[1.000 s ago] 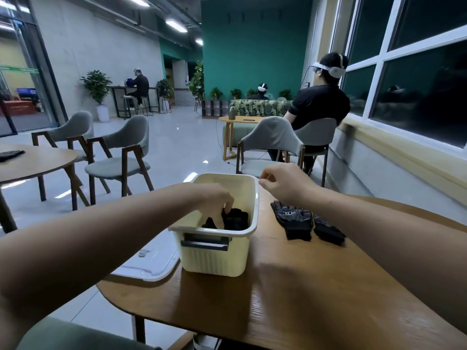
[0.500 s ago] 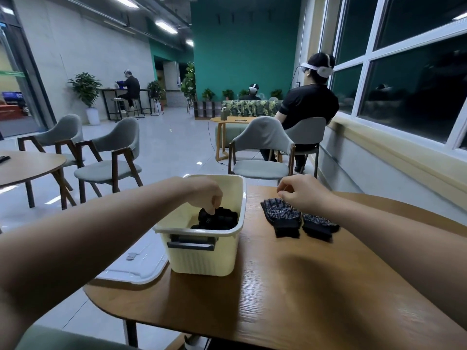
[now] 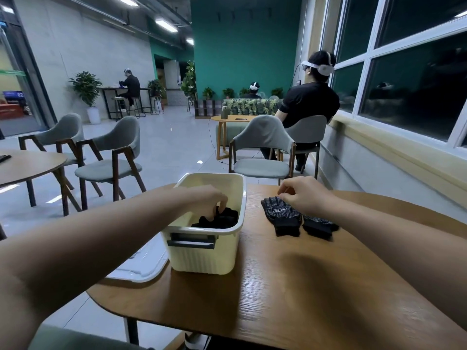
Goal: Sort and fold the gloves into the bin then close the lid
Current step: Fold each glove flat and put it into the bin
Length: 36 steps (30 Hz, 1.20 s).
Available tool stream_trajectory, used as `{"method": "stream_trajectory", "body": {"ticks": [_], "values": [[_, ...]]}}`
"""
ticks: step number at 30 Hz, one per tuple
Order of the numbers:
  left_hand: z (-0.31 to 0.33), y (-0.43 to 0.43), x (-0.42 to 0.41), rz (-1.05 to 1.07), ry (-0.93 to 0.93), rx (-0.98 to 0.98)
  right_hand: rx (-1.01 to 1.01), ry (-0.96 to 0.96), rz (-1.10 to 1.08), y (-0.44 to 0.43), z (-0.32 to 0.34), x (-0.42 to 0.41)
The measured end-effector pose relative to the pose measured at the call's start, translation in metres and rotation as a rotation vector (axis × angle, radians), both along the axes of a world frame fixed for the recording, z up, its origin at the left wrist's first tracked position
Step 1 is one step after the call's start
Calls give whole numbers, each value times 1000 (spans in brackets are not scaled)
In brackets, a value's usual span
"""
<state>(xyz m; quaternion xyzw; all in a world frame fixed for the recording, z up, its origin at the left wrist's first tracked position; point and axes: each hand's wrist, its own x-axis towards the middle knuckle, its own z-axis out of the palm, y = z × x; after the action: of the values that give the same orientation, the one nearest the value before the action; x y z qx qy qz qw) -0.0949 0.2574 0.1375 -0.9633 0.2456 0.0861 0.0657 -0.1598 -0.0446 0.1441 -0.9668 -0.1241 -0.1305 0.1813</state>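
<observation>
Both bare forearms reach forward. The left hand dips down, fingertips pinching the black gloves under it. The right hand is knuckles-up, fingers curled under, its grip hidden.

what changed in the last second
The right hand has dropped a little onto the far end of the gloves on the table; whether it grips them is unclear. The left hand stays in the bin, fingers curled into the dark gloves there. The bin, the lid and both sets of gloves have not moved.
</observation>
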Motion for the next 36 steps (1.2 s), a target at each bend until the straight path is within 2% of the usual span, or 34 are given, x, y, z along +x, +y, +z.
{"method": "stream_trajectory", "body": {"ticks": [7, 13, 21, 26, 32, 36], "values": [[15, -4, -2, 22, 19, -32, -19, 19, -28, -6, -7, 3], [45, -22, -9, -3, -129, -126, -66, 87, -28, -17, -38, 7], [69, -69, -31, -165, -261, -289, -164, 126, -102, -22, -74, 14], [63, -109, -51, -222, -225, -355, -151, 119, -120, -24, -83, 16], [31, -150, -67, -166, -139, -345, -135, 79, -101, -28, -88, 13], [12, -165, -83, -110, -149, -369, -168, 49, -74, -28, -89, 10]]}}
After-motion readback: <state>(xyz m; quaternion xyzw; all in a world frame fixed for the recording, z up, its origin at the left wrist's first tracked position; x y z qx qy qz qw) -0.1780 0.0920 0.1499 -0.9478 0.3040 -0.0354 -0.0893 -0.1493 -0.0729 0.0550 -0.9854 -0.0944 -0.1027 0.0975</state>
